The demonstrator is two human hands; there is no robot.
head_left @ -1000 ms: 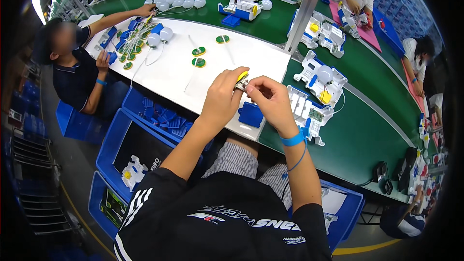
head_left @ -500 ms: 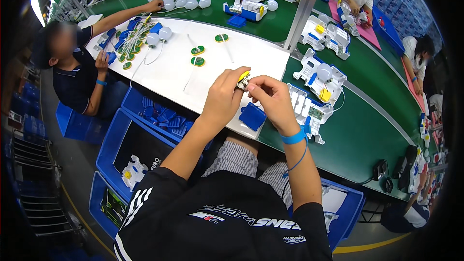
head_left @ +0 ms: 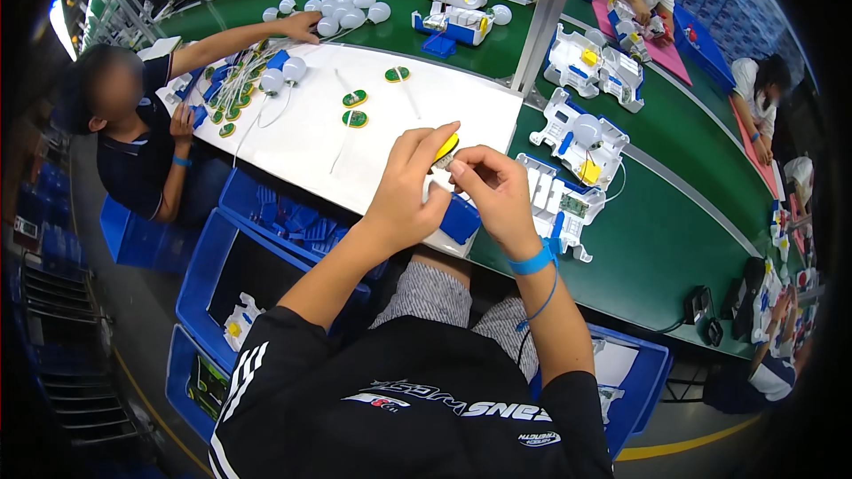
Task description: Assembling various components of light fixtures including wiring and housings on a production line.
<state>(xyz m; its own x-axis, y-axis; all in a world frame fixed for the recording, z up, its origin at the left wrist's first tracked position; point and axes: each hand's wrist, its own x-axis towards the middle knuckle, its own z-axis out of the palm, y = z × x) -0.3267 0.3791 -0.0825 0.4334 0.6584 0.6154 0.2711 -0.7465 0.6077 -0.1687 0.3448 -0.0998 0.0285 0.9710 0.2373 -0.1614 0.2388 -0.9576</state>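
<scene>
Above the white sheet [head_left: 311, 151], my left hand [head_left: 401, 184] grips a small yellow-faced circuit board [head_left: 446, 147] between thumb and fingers. Thumb and forefinger of my right hand [head_left: 499, 197] are pinched at its lower edge; anything tiny between them is hidden. A blue wrist strap [head_left: 535, 259] with a cord circles my right wrist. Just below my hands lies a blue plastic cover [head_left: 460, 219], partly hidden. Farther off on the sheet are loose green boards with yellow rims [head_left: 355, 119], some with white wire leads.
Opened white housings [head_left: 559, 200] with bulbs and yellow parts line the green bench to my right. White bulbs [head_left: 342, 11] cluster at the back. At left a co-worker [head_left: 124, 124] reaches across. Blue bins [head_left: 209, 266] stand below the bench; a metal post [head_left: 543, 22] rises beyond.
The board has tilted in my fingers, showing more of its yellow face. My right hand has shifted slightly left and down over the blue cover. The co-worker's outstretched hand has moved right over the bulbs.
</scene>
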